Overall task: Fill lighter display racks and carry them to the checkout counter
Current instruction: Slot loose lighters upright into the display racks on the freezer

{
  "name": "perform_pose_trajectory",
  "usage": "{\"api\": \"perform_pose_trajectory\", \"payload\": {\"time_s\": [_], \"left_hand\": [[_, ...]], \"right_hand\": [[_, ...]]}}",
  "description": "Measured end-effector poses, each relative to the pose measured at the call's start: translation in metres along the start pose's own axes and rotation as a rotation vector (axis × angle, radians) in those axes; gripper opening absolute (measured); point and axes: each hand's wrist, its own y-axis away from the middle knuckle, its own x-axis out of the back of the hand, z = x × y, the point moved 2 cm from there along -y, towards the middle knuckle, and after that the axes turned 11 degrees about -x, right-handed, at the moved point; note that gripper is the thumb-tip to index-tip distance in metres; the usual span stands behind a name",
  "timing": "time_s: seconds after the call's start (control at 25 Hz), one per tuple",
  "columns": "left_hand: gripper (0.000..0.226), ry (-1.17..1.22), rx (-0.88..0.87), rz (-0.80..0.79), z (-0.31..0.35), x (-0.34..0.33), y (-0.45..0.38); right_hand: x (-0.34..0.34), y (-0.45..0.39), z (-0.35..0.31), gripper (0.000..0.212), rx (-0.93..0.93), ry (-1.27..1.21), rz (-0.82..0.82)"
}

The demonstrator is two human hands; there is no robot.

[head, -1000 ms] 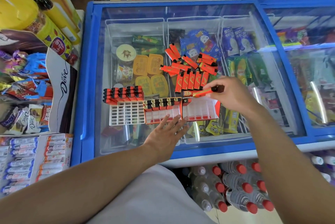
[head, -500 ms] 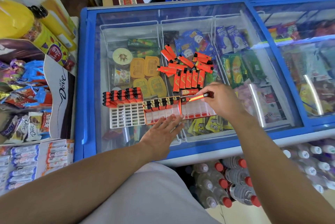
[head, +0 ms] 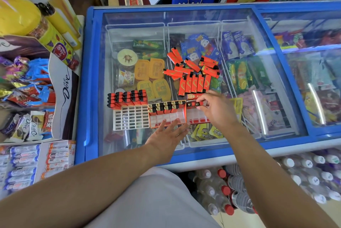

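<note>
Three display racks sit side by side near the frame's middle: a white rack (head: pixel 131 118) with orange lighters (head: pixel 127 98) filling its far rows, an orange-rimmed rack (head: pixel 167 116) holding black-capped lighters (head: pixel 163 106) along its far edge, and a red rack (head: pixel 198 117) with a couple of lighters (head: pixel 193 104) standing (partly hidden). Above them lie loose orange lighters (head: pixel 193 72), five in a neat row, the others scattered.

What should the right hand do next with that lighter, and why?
Probably push it down into its slot and let go. The right hand pinches a lighter at the back row of the right-hand rack, whose other slots look empty, while loose lighters wait behind.
</note>
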Motion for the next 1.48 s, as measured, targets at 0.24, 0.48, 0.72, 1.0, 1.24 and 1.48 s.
{"api": "perform_pose_trajectory", "payload": {"time_s": [0.24,0.48,0.72,1.0,1.24,1.48], "left_hand": [[0.092,-0.004,-0.006,-0.005,-0.002,-0.004,0.0],[0.089,0.002,-0.019,0.001,-0.004,-0.006,-0.001],[0.087,0.006,-0.029,0.009,-0.005,-0.01,-0.002],[0.084,0.033,-0.042,0.021,-0.007,-0.01,-0.003],[0.084,0.12,-0.076,0.111,-0.015,-0.01,0.005],[0.088,0.239,-0.012,0.18,-0.032,-0.016,0.032]], "right_hand": [[0.001,-0.002,0.007,0.02,-0.032,-0.033,0.012],[0.0,-0.004,0.009,0.019,-0.114,-0.104,0.031],[-0.004,-0.007,0.015,0.019,-0.133,-0.21,0.001],[-0.008,-0.004,0.014,0.017,-0.083,-0.039,0.011],[0.025,-0.012,-0.01,0.021,-0.097,-0.036,-0.042],[0.007,-0.098,0.012,0.04,-0.629,-0.116,-0.182]]}}
